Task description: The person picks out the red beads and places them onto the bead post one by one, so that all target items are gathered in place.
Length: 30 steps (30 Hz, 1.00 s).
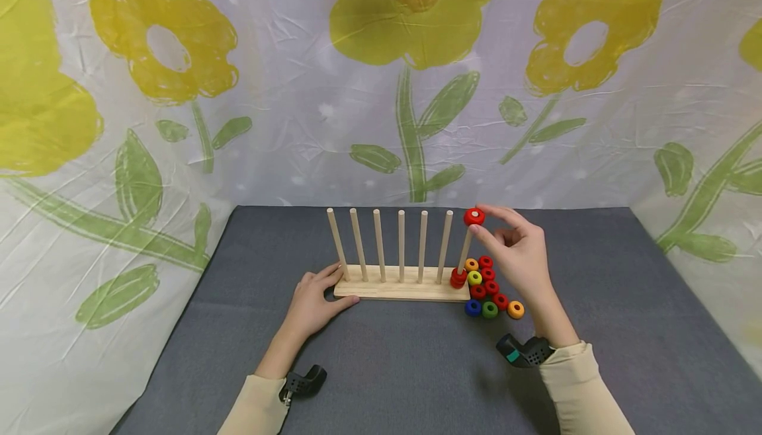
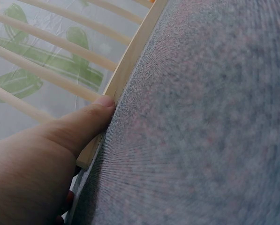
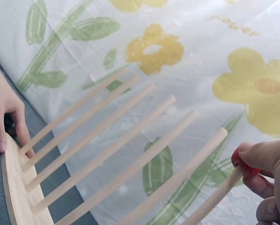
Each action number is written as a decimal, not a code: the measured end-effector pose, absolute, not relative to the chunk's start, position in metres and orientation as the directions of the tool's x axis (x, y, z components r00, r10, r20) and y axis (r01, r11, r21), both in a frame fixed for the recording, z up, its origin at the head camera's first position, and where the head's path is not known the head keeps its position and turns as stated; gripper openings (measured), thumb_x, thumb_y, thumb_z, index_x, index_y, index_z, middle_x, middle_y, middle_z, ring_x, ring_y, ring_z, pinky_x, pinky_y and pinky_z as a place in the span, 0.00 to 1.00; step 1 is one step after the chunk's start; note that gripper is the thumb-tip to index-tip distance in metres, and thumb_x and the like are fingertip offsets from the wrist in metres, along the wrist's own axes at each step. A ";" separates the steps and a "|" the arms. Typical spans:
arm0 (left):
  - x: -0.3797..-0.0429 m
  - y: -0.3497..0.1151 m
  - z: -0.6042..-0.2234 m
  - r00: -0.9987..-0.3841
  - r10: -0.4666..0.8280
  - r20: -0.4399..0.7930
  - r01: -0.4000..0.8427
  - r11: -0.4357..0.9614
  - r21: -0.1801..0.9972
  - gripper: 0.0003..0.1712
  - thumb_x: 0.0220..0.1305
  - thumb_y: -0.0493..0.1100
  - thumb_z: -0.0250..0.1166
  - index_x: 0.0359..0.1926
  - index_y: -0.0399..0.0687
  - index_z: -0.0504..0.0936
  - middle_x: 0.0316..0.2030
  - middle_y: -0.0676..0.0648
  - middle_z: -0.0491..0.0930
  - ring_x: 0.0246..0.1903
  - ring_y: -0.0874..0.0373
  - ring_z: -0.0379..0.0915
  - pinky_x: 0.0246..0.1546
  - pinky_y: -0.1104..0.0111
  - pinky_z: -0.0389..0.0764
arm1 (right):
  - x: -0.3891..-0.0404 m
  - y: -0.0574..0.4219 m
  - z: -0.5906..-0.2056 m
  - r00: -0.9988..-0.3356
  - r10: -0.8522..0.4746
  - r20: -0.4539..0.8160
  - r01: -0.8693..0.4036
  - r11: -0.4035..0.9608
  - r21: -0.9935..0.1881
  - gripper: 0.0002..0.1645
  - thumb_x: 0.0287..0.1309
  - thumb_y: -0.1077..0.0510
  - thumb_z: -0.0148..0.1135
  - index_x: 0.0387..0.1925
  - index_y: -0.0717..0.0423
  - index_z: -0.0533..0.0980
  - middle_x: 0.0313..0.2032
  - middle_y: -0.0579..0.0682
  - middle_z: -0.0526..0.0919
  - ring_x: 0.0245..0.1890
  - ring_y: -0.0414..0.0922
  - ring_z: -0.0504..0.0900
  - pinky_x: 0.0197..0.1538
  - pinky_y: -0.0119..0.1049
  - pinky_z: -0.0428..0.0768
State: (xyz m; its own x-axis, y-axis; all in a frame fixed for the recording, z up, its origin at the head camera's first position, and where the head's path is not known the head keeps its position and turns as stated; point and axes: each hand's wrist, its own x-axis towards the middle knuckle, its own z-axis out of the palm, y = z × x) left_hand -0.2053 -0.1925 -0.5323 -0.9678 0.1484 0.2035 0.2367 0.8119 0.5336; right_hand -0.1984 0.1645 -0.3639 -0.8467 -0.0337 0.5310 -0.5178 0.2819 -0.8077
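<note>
On my left side, the left hand holds the end of the wooden base, thumb along the near edge and fingers around the far side, so that grip spans the board's width; I judge this a sound hold, since the board looks stiff, fairly light and apt to slide on cloth if nudged. Rightward from that grip stand six bare pegs, slim and likely springy near their tips, so I would steady the rack by its base and not by them. Farthest from the left grip is the rightmost peg, and at its tip my right hand has a narrow pinch, thumb against fingertips, on a red ring; the peg's end shows in the hole. That ring reads to me as painted wood: light, hard, not fragile, perhaps a little slick, and best taken by its outer rim with the hole left free, as now. Directly below the pinch, red rings sit stacked around the peg's foot. Also below this grip, just beside the base, lie loose rings: a blue ring, then a yellow ring, a green ring, several red ones, and rightmost an orange ring.
</note>
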 end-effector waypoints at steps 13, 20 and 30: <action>-0.205 -0.192 -0.533 -0.967 0.146 0.211 0.239 0.810 0.536 0.47 0.56 0.63 0.76 0.70 0.44 0.75 0.70 0.44 0.70 0.43 0.50 0.67 0.45 0.54 0.68 | -0.198 0.165 -0.365 -0.848 -0.051 0.528 -0.522 0.257 -0.813 0.21 0.60 0.72 0.69 0.56 0.68 0.81 0.30 0.54 0.70 0.12 0.39 0.56 0.16 0.35 0.56; -0.204 -0.192 -0.532 -0.968 0.144 0.205 0.234 0.810 0.538 0.47 0.55 0.63 0.77 0.70 0.44 0.74 0.70 0.44 0.69 0.44 0.50 0.67 0.45 0.54 0.69 | -0.200 0.166 -0.367 -0.847 -0.065 0.528 -0.527 0.238 -0.816 0.21 0.62 0.72 0.68 0.56 0.67 0.81 0.24 0.54 0.68 0.10 0.38 0.55 0.15 0.36 0.57; -0.205 -0.191 -0.532 -0.967 0.144 0.209 0.236 0.813 0.533 0.47 0.56 0.63 0.76 0.70 0.44 0.75 0.70 0.44 0.70 0.44 0.50 0.67 0.44 0.54 0.68 | -0.200 0.169 -0.368 -0.845 -0.068 0.531 -0.530 0.238 -0.814 0.20 0.62 0.73 0.67 0.56 0.68 0.81 0.30 0.53 0.74 0.10 0.38 0.55 0.15 0.36 0.56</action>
State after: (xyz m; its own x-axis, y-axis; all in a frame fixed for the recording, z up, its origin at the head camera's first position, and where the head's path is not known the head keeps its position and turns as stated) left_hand -0.2054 -0.1914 -0.5323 -0.9674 0.1440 0.2085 0.2358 0.8127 0.5329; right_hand -0.1997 0.1689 -0.3683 -0.8447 -0.0682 0.5308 -0.5304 0.2383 -0.8135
